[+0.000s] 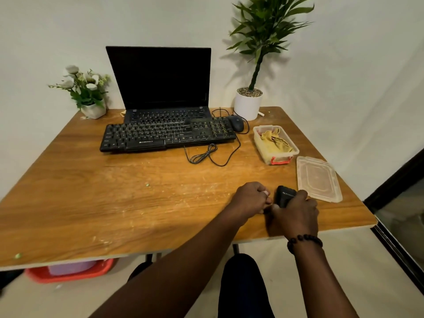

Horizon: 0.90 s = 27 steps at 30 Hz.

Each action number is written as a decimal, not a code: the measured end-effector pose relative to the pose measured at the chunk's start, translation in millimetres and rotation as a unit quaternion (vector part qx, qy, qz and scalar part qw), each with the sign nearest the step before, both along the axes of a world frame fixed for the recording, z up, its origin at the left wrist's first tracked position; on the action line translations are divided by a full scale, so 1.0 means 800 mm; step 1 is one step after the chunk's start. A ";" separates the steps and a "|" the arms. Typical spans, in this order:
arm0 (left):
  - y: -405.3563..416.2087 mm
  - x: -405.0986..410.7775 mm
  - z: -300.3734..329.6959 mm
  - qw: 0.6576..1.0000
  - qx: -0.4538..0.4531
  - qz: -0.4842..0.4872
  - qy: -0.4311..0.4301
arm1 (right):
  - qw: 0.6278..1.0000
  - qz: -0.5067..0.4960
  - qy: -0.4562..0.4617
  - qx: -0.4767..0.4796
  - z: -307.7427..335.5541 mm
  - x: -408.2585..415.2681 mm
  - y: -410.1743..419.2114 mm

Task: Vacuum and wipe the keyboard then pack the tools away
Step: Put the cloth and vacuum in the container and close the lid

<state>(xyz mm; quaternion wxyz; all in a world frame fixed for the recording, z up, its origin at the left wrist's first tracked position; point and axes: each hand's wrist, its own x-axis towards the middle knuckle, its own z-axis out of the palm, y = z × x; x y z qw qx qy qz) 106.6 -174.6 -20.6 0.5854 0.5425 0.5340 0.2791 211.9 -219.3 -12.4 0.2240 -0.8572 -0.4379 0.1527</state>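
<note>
**Both hands on the vacuum, keyboard waiting**

The right hand (294, 214) is wrapped around a small black handheld vacuum (284, 196) near the front edge of the table (114, 191), fingers curled over its body so that it stays steady. The left hand (251, 198) sits just beside it, fingers curled in and pinching something small and pale at the vacuum's near end; what that piece is cannot be told, though it looks like a cap or nozzle being fitted or freed, which would explain the two-handed hold.

The keyboard (167, 134) lies well beyond the vacuum, toward the wall, directly in front of the open laptop (160, 83), with its cable looped on the wood on the vacuum's side. Between keyboard and vacuum, off to the right, stands the clear storage box (275, 144) holding a yellow cloth (275, 141), probably kept there until the wiping step. The box's lid (317, 177) lies flat just beyond the vacuum, off so the tools can come out and go back.

Judging by this, vacuuming has not begun.
</note>
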 end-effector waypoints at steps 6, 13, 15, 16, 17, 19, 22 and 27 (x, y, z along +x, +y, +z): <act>0.025 -0.005 0.005 0.996 0.081 0.033 -0.001 | 0.996 0.032 0.027 0.082 0.020 0.015 0.012; 0.085 0.000 0.017 0.960 0.256 0.046 0.104 | 0.983 0.086 -0.004 0.161 0.063 0.031 0.110; 0.100 0.004 0.018 0.952 0.271 0.029 0.142 | 0.983 0.103 -0.025 0.150 0.066 0.032 0.145; 0.107 0.007 0.016 0.948 0.277 0.023 0.157 | 0.984 0.109 -0.035 0.138 0.065 0.033 0.162; 0.114 0.011 0.014 0.944 0.284 0.020 0.168 | 0.985 0.114 -0.043 0.122 0.062 0.034 0.177; 0.124 0.016 0.010 0.938 0.295 0.018 0.184 | 0.985 0.126 -0.063 0.097 0.057 0.036 0.201; 0.133 0.021 0.002 0.933 0.304 0.006 0.192 | 0.984 0.135 -0.097 0.071 0.049 0.037 0.229; 0.136 0.026 -0.013 0.930 0.314 -0.018 0.191 | 0.982 0.139 -0.124 0.035 0.035 0.045 0.251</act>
